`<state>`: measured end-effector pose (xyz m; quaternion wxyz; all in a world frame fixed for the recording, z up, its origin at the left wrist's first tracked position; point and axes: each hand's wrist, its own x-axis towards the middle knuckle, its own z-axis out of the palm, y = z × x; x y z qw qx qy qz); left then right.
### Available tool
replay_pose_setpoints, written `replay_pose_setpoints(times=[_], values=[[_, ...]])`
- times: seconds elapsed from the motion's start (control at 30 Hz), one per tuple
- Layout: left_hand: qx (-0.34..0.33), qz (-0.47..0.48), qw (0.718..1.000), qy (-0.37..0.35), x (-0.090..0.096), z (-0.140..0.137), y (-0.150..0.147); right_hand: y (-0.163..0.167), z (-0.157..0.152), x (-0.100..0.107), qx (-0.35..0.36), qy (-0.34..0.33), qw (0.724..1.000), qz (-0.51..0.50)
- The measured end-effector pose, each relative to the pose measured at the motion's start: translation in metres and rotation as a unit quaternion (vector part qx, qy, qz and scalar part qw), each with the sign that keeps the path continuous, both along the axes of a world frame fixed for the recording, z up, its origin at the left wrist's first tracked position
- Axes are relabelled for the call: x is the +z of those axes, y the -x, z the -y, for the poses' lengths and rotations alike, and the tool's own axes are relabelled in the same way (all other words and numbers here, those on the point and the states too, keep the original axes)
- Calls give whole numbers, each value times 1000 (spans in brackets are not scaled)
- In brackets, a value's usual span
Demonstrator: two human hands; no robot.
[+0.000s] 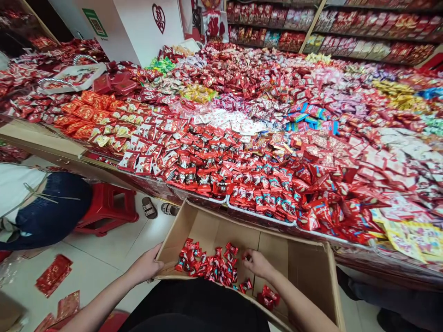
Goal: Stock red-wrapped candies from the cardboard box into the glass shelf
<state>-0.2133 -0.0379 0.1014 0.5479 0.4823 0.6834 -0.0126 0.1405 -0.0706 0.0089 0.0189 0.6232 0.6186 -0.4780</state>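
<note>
A long open cardboard box point(304, 263) rests against the front of the candy display, close to my body. My left hand point(147, 265) grips its left end, thumb over the rim. Inside the box my right hand point(256, 263) has its fingers curled together beside a pile of red-wrapped candies point(207, 265); whatever they hold, if anything, is hidden. More red candies point(268, 297) lie in the box under my right forearm. Just beyond the far rim, similar red candies point(261, 198) fill a white-edged tray of the display.
Heaped wrapped sweets cover the wide counter point(62, 143). On the left a person point(51, 207) sits by a red plastic stool point(110, 207). Sandals point(149, 207) and red packets point(53, 275) lie on the floor. Another person's legs point(387, 295) show at right.
</note>
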Motion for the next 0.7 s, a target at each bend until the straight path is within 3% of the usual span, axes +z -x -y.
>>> replay_pose_setpoints(times=[0.13, 0.27, 0.37, 0.47, 0.53, 0.6, 0.7], values=[[7, 10, 1000, -9, -3, 1, 2, 17, -8, 67, -1, -35, 994, -104], [22, 30, 999, -8, -6, 3, 3, 20, -29, 153, 11, -85, 955, -283], [34, 38, 998, -20, -10, 4, 6, 4, -68, 201, 55, -226, 939, -254], [42, 41, 998, -30, -15, 5, 9, -19, -128, 220, 81, -431, 892, -108], [46, 42, 997, -36, -20, 6, 11, -28, -172, 221, 120, -509, 852, -3], [44, 45, 997, -49, -25, 7, 14, -29, -210, 218, 166, -530, 828, 79], [37, 37, 996, -67, -37, 10, 20, -20, -245, 210, 222, -521, 815, 125]])
